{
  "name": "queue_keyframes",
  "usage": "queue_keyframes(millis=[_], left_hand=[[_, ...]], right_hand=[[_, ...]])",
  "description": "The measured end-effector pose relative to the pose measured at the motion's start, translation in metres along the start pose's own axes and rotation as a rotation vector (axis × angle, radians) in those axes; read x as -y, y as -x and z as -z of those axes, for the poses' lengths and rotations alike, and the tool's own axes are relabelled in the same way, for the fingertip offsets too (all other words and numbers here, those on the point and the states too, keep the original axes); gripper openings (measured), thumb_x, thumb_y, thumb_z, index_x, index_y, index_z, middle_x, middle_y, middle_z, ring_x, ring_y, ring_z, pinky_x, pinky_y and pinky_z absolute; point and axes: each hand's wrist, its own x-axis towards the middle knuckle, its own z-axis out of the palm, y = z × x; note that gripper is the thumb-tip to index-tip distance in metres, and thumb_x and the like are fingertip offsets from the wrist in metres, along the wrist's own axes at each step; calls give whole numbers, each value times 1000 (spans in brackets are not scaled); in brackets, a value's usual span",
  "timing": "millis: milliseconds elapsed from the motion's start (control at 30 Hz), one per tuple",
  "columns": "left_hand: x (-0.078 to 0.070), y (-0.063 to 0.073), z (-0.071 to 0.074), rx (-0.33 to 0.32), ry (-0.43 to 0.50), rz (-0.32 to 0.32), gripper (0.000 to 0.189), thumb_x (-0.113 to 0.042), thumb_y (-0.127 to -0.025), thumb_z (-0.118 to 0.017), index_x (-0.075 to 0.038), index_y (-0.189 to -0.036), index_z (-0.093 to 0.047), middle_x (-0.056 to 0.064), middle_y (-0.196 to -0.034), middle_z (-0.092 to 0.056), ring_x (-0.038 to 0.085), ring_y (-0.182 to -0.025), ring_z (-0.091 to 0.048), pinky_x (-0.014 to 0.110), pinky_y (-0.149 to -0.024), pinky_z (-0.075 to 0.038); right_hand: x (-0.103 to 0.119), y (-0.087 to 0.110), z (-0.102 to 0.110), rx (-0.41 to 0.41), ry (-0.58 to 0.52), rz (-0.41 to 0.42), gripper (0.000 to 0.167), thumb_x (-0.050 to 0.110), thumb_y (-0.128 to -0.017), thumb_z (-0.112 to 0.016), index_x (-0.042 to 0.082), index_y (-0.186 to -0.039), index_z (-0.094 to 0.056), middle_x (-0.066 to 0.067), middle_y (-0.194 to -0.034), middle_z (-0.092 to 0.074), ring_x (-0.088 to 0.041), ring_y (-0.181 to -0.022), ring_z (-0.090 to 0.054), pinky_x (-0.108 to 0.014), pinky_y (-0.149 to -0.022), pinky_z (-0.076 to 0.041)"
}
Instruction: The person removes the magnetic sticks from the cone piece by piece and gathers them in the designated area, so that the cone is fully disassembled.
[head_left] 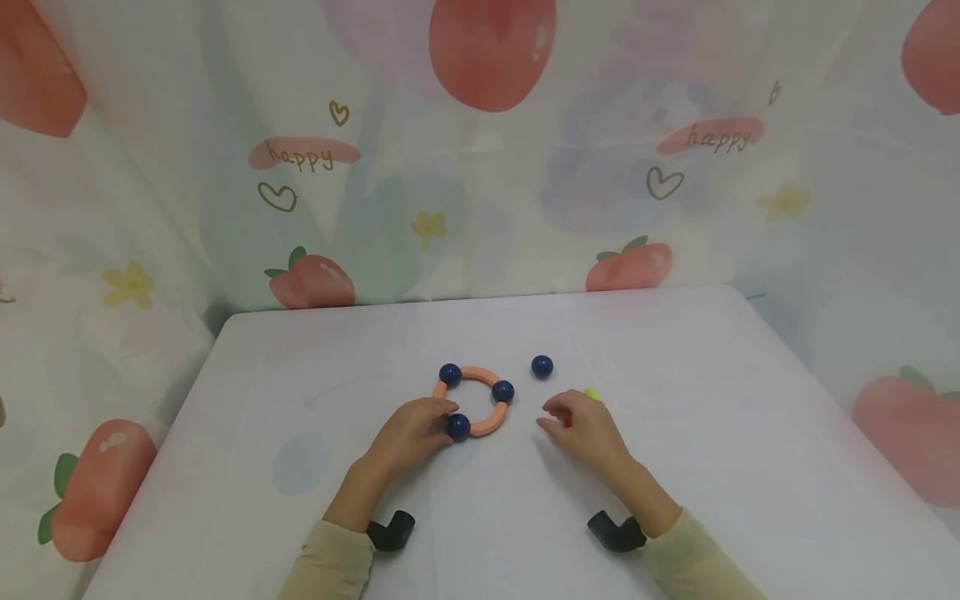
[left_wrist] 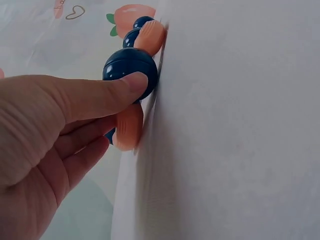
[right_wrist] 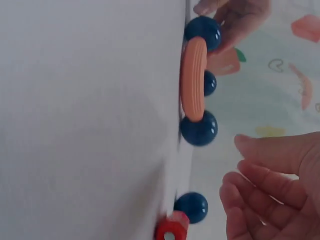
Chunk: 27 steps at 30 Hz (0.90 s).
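On the white table lies a ring of curved orange pieces [head_left: 489, 422] joined by three dark blue balls. My left hand [head_left: 411, 432] grips the ring's near-left blue ball [head_left: 459, 427]; in the left wrist view the thumb presses on that ball [left_wrist: 125, 64], and the other fingers reach behind it, partly hidden. To the right of the ring, my right hand [head_left: 588, 429] hovers with loosely bent fingers, holding nothing. Beyond it sits a loose blue ball [head_left: 542, 367]. A yellow-green piece [head_left: 592, 392] peeks out behind the right hand, mostly covered.
In the right wrist view, a red piece with a round metallic end [right_wrist: 172, 227] is beside the loose ball. Each wrist carries a black angled mount [head_left: 617, 532]. A printed fabric backdrop [head_left: 480, 183] rises behind the table [head_left: 300, 375].
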Motion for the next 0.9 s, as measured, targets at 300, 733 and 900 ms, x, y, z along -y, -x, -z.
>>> queue_keyframes(millis=[300,733,900], left_hand=[[-1,0,-2,11,-21,-24,42,-15,-77,-75,-7,-115,-63,4,-112,-63,18,-107,-55,35,-92,-42],[-4,3,-2,-42,-16,-53,41,-22,-78,-74,-8,-114,-64,4,-111,-64,18,-106,-56,36,-91,-44],[-3,3,-5,-64,-5,-64,39,-23,-78,-73,-8,-113,-65,3,-110,-64,17,-105,-56,34,-90,-44]], right_hand=[[19,-7,-29,126,-191,206,25,10,-77,-74,5,-100,-68,-3,-90,-65,-20,-84,-59,-34,-74,-51],[11,-36,-56,170,-253,498,30,15,-77,-75,7,-104,-67,1,-94,-67,-8,-81,-61,-24,-75,-50],[10,-38,-58,207,-212,525,25,13,-77,-75,6,-101,-68,1,-93,-67,-10,-84,-60,-25,-77,-49]])
